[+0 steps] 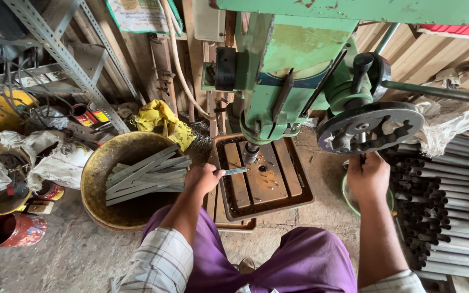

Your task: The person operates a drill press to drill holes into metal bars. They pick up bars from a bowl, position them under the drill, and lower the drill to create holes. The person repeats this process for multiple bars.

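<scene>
The left hand [203, 179] pinches one flat metal strip [235, 171] and holds its end on the slotted drill table [294, 187], under the drill spindle [249, 153] near the table's left edge. The right hand [368, 176] is closed on a spoke of the feed wheel [370, 127]. This looks like the drilling step; next, I judge, the strip must stay steady while the wheel turns. More strips lie in the brass-coloured pan [101, 179] beside the table's left edge; metal tubes [451, 190] are stacked to the right, crowding the elbow.
</scene>
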